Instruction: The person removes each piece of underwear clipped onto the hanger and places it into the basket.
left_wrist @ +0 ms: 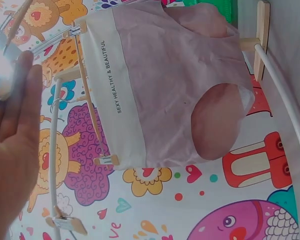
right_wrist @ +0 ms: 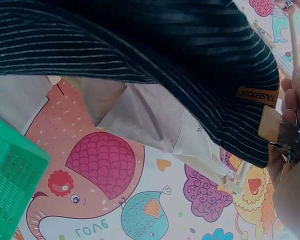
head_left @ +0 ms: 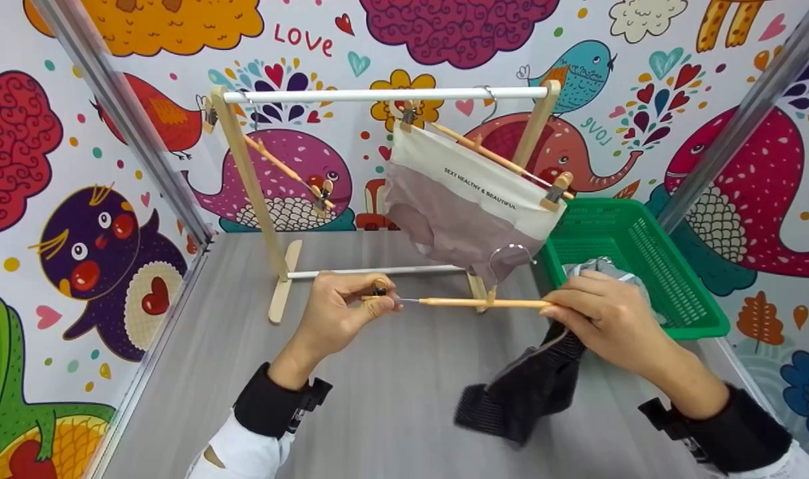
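A wooden clip hanger [head_left: 461, 303] with a metal hook is stretched level between both hands. My left hand [head_left: 338, 313] pinches the clip [head_left: 380, 289] at its left end. The right hand [head_left: 607, 319] grips the hanger's other end. From there hangs dark striped underwear [head_left: 527, 392], its waistband corner caught in a clip [right_wrist: 270, 122] in the right wrist view. That garment [right_wrist: 210, 65] bears a small brown "FASHION" tag. Behind the hands, mauve underwear [head_left: 468, 186] with a white waistband is clipped to another hanger, tilted on the rack.
A wooden rack [head_left: 251, 179] with a white top bar [head_left: 384, 95] stands at the back. On its left a bare clip hanger [head_left: 285, 166] hangs. The green basket [head_left: 684, 279] at the right holds a grey cloth [head_left: 601, 266]. Patterned panels [head_left: 145, 266] surround the grey table [head_left: 378, 406].
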The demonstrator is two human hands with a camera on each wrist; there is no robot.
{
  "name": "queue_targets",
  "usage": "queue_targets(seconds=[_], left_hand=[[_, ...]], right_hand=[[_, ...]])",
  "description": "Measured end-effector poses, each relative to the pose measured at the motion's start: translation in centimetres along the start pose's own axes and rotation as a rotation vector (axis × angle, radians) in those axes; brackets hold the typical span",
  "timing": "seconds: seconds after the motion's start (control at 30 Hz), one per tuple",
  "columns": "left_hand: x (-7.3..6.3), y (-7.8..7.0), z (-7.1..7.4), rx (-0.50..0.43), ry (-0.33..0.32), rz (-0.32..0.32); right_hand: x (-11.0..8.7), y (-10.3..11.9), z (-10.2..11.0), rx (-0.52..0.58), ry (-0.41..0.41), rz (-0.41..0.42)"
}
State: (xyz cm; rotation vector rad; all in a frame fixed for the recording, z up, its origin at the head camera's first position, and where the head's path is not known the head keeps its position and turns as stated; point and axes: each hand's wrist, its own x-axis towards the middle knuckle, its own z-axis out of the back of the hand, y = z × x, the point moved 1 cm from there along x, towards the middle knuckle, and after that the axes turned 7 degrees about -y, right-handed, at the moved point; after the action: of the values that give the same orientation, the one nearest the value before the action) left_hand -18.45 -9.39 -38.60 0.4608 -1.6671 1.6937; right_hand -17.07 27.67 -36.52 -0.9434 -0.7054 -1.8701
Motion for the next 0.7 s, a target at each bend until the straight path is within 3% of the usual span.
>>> queue_targets(seconds=[0.23, 0.47, 0.6, 0.7], left_hand=[[-0.3, -0.2, -0.1, -0.033, -0.005, 0.056], [0.1, -0.8, -0.2, 0.053, -0.033, 0.088], [0.3, -1.1, -0.6, 0.151, -0.025, 0.065], [0.4, -1.3, -0.9, 0.213, -0.003, 0.003]], right_hand=[[0.0, -0.1, 0.1, -0.001, 0.018, 0.011], [0.0, -0.2, 0.1, 0.004, -0.008, -0.002], [0.0, -0.2, 0.2, -0.004, 0.007, 0.004], [-0.1, -0.2, 0.2, -0.015, 0.030, 0.009]])
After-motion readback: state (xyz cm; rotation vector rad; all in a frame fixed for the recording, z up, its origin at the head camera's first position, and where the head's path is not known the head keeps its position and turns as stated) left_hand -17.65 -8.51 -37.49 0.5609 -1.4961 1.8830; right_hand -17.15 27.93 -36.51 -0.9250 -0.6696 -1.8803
